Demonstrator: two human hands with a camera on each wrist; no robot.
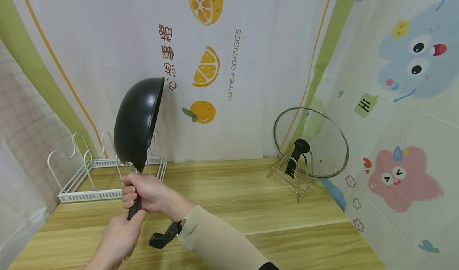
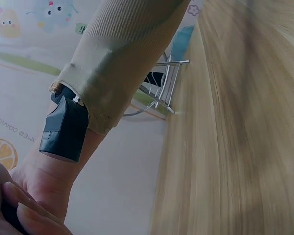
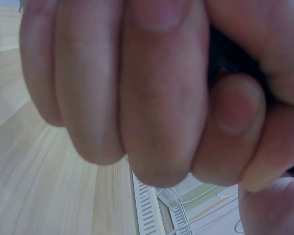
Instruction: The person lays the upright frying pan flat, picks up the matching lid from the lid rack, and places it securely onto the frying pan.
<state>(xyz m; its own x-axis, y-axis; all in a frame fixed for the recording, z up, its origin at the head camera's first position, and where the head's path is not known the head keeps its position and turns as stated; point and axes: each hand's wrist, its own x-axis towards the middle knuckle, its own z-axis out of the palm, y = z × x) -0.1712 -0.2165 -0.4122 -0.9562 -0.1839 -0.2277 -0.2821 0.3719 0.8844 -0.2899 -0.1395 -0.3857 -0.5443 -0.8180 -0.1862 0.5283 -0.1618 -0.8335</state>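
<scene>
Pan (image 1: 134, 120) rises directly above the grip, tipped on edge with its rim facing right. The right hand (image 1: 148, 192) curls its fingers round the black handle (image 1: 133, 211) just below the bowl, and the left hand (image 1: 120, 236) wraps the lower end. Beside the grip, a strap (image 1: 163, 238) pokes from the right cuff (image 1: 191, 224). Behind the grip, mostly leftward, a white rack (image 1: 89, 196) sits on the table (image 1: 215, 206); well to the right, a glass lid (image 1: 324, 142) leans in a wire stand (image 1: 299, 190).

Fruit-printed white cloth (image 1: 258, 118) backs a wood-grain tabletop (image 1: 229, 194).
</scene>
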